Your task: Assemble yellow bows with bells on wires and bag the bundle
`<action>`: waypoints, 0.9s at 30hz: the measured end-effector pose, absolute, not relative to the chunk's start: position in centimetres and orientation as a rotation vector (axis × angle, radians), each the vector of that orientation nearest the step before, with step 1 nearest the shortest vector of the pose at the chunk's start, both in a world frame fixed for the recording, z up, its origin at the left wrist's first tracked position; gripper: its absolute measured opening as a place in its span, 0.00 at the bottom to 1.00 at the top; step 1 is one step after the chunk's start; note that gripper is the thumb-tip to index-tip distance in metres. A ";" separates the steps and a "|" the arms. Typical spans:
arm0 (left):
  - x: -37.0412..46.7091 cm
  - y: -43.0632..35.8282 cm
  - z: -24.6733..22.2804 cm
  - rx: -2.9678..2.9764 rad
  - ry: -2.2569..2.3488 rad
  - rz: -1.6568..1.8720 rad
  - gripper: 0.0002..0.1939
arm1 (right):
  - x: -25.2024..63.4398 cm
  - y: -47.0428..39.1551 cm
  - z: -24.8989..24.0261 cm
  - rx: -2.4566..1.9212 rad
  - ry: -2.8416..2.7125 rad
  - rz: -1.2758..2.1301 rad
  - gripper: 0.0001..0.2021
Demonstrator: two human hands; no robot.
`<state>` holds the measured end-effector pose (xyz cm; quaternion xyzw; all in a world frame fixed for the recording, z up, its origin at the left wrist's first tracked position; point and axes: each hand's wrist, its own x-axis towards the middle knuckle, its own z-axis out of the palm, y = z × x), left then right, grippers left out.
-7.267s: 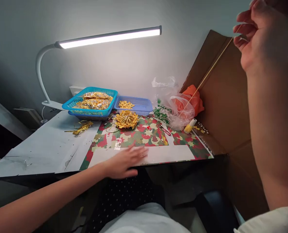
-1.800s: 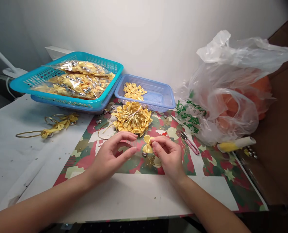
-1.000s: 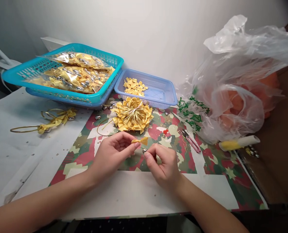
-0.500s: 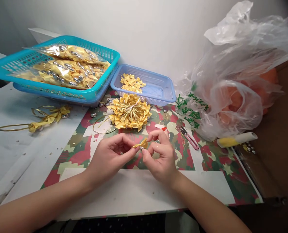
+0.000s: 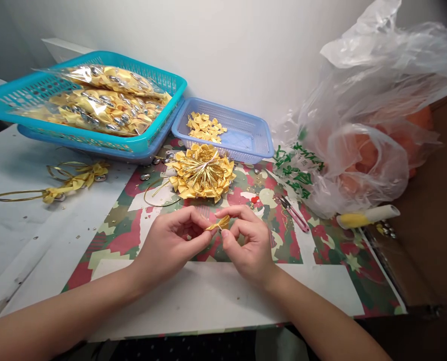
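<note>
Just above the table's front part, my left hand (image 5: 174, 238) pinches one end of a small gold ribbon bow (image 5: 219, 223) between thumb and forefinger. My right hand (image 5: 251, 243) is closed at the bow's other side, its thumb against the bow's lower edge and its forefinger stretched over the top. A tiny pale glint shows under the bow's middle; what it is, I cannot make out. Beyond my hands lies a round bundle of gold bows with gold cords (image 5: 202, 173) gathered in its centre.
Behind stand a turquoise basket (image 5: 133, 145) holding bagged bows with silver beads, and a blue basket (image 5: 242, 156) with loose bows. Corded bows (image 5: 76, 183) lie left. Thread snips (image 5: 294, 214), a plastic bag (image 5: 377, 150) and a pale tube (image 5: 369, 216) are right.
My right forefinger has moved left over the top of the bow, uncovering a small red thing on the table. My left hand keeps its pinch.
</note>
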<state>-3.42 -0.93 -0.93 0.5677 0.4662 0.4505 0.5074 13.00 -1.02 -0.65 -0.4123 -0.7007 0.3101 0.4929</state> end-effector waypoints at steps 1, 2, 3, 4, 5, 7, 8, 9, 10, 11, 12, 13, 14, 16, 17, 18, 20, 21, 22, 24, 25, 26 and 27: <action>-3.4 -0.9 -0.9 1.370 1.126 1.085 0.04 | 13.0 -1.0 -0.7 -0.997 -1.697 0.753 0.14; -3.4 -1.0 -0.9 1.372 1.126 1.084 0.04 | 13.0 -1.0 -0.7 -0.993 -1.695 0.752 0.14; -3.4 -1.0 -0.9 1.372 1.125 1.085 0.05 | 13.0 -1.0 -0.7 -0.989 -1.693 0.750 0.14; -3.4 -1.0 -0.8 1.372 1.122 1.086 0.05 | 13.0 -1.0 -0.7 -0.987 -1.693 0.749 0.14; -3.4 -1.0 -0.8 1.371 1.117 1.087 0.05 | 13.0 -1.0 -0.7 -0.988 -1.693 0.747 0.14; -3.4 -1.0 -0.8 1.368 1.113 1.089 0.05 | 13.0 -1.0 -0.7 -1.002 -1.693 0.750 0.14; -3.4 -1.0 -0.8 1.367 1.114 1.089 0.05 | 13.0 -1.1 -0.7 -1.009 -1.692 0.752 0.14; -3.4 -1.0 -0.8 1.368 1.115 1.088 0.05 | 13.0 -1.1 -0.7 -1.015 -1.690 0.752 0.14; -3.4 -1.0 -0.8 1.371 1.114 1.086 0.05 | 12.9 -1.1 -0.7 -1.019 -1.688 0.750 0.14; -3.5 -1.0 -0.8 1.376 1.113 1.086 0.05 | 12.9 -1.1 -0.8 -1.020 -1.687 0.745 0.14; -3.5 -1.0 -0.9 1.385 1.111 1.085 0.05 | 12.8 -1.1 -0.8 -1.021 -1.690 0.736 0.14; -3.5 -1.0 -0.9 1.399 1.109 1.087 0.05 | 12.8 -1.1 -0.8 -1.024 -1.695 0.722 0.14; -3.5 -1.0 -0.9 1.417 1.112 1.090 0.05 | 12.7 -1.2 -0.8 -1.025 -1.701 0.703 0.14; -3.6 -1.1 -0.9 1.468 1.124 1.106 0.04 | 12.7 -1.3 -0.9 -1.018 -1.721 0.654 0.13; -3.6 -1.1 -0.9 1.503 1.134 1.121 0.04 | 12.6 -1.3 -1.0 -1.011 -1.731 0.628 0.13; -3.6 -1.1 -0.9 1.541 1.144 1.136 0.04 | 12.6 -1.3 -1.0 -1.002 -1.738 0.607 0.13; -3.7 -1.0 -0.8 1.611 1.161 1.159 0.04 | 12.5 -1.4 -1.1 -0.982 -1.745 0.585 0.13; -3.7 -1.0 -0.8 1.640 1.165 1.166 0.05 | 12.5 -1.4 -1.2 -0.975 -1.745 0.584 0.13; -3.8 -1.0 -0.8 1.663 1.169 1.168 0.05 | 12.5 -1.4 -1.2 -0.970 -1.744 0.586 0.13; -3.8 -1.0 -0.8 1.699 1.162 1.170 0.05 | 12.4 -1.4 -1.3 -0.966 -1.744 0.591 0.12; -3.8 -1.0 -0.8 1.715 1.154 1.174 0.06 | 12.4 -1.4 -1.3 -0.968 -1.745 0.593 0.12; -3.9 -1.1 -0.8 1.728 1.144 1.177 0.06 | 12.4 -1.4 -1.3 -0.973 -1.744 0.597 0.12; -3.9 -1.1 -0.9 1.738 1.137 1.179 0.06 | 12.4 -1.4 -1.4 -0.976 -1.740 0.601 0.12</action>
